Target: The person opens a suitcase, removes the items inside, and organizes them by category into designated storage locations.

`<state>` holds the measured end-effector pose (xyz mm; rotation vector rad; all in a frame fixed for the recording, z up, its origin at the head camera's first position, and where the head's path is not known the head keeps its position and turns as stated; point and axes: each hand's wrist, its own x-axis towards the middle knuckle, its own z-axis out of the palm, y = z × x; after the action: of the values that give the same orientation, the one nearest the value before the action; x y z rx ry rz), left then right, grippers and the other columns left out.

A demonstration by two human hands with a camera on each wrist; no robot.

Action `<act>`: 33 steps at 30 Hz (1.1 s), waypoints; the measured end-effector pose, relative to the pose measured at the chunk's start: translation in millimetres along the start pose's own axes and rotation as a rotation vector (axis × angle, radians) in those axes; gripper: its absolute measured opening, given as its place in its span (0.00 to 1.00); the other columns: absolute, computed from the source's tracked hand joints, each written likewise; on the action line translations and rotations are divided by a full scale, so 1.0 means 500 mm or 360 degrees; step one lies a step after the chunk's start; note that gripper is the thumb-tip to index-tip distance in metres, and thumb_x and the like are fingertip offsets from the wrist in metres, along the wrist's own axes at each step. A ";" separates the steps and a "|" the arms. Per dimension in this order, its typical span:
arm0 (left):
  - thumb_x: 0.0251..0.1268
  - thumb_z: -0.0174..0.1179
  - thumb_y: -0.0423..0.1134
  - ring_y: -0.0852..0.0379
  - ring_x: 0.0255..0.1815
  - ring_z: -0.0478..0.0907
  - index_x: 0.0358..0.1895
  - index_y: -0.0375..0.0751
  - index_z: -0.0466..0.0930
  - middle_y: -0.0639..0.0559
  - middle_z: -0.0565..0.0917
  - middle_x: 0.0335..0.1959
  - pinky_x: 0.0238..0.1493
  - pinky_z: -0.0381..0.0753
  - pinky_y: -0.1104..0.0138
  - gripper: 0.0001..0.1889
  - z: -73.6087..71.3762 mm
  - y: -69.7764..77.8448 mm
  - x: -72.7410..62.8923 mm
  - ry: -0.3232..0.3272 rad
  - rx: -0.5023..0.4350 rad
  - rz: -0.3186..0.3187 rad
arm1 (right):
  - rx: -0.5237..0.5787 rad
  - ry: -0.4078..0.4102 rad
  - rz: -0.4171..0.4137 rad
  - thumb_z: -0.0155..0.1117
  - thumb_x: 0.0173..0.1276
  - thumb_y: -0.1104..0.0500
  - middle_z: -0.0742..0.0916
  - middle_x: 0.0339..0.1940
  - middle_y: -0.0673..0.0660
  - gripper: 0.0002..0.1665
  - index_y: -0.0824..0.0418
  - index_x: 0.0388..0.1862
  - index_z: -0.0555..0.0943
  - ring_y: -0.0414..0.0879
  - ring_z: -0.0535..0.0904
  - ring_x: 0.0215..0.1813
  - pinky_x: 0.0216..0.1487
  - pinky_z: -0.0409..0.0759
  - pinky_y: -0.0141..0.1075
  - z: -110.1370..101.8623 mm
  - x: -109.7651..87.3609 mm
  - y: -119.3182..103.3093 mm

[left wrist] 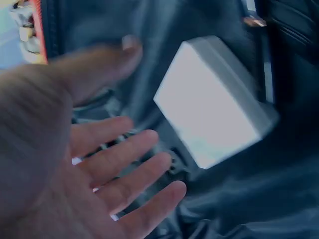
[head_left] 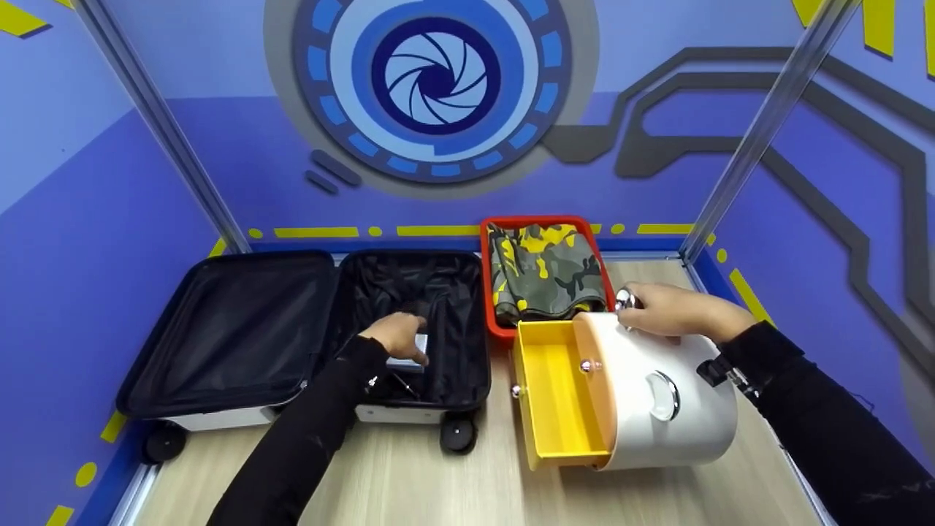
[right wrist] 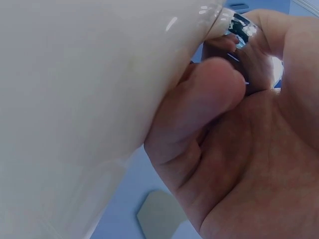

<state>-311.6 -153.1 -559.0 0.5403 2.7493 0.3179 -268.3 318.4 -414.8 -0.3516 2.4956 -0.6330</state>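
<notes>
My left hand (head_left: 397, 334) reaches into the right half of a black-lined suitcase (head_left: 456, 329), palm over a small white box (left wrist: 212, 104). In the left wrist view its fingers (left wrist: 127, 164) are spread and relaxed, with a visible gap between them and the box. My right hand (head_left: 668, 310) grips a shiny chrome handle (right wrist: 256, 62) on a white, rounded drawer cabinet (head_left: 679, 438). From the cabinet's left side a yellow drawer (head_left: 559, 409) with a chrome knob is pulled out; nothing shows inside it.
The suitcase's other half (head_left: 248, 321) lies open at left. Behind the cabinet, a red tray (head_left: 494, 330) holds folded camouflage cloth (head_left: 548, 267). Purple-blue panels (head_left: 219, 139) wall in the wood-look table (head_left: 424, 486) at the back and sides.
</notes>
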 end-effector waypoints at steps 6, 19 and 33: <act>0.55 0.85 0.43 0.33 0.67 0.83 0.70 0.35 0.81 0.32 0.86 0.63 0.71 0.83 0.45 0.39 0.015 -0.018 0.002 -0.0163 0.0102 0.0002 | -0.0018 0.0008 0.0010 0.59 0.82 0.49 0.81 0.32 0.56 0.17 0.60 0.56 0.74 0.46 0.75 0.21 0.24 0.77 0.39 -0.002 -0.002 -0.001; 0.38 0.90 0.49 0.38 0.63 0.88 0.62 0.45 0.87 0.38 0.91 0.59 0.64 0.86 0.44 0.40 0.135 -0.158 0.176 -0.0238 0.0302 -0.0049 | -0.0010 0.0008 -0.0004 0.60 0.81 0.48 0.81 0.34 0.56 0.19 0.60 0.57 0.74 0.47 0.75 0.22 0.25 0.78 0.40 0.000 -0.002 -0.001; 0.40 0.89 0.41 0.40 0.58 0.89 0.53 0.39 0.88 0.37 0.92 0.55 0.60 0.89 0.49 0.32 0.108 -0.100 0.153 -0.0338 0.0367 -0.0012 | -0.0046 0.0021 0.0003 0.59 0.81 0.48 0.81 0.33 0.56 0.18 0.60 0.56 0.74 0.47 0.75 0.22 0.25 0.78 0.40 -0.001 -0.001 -0.002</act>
<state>-376.5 -159.4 -642.8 0.5841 2.5938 -0.0580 -267.8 318.1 -413.8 -0.3566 2.5197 -0.6010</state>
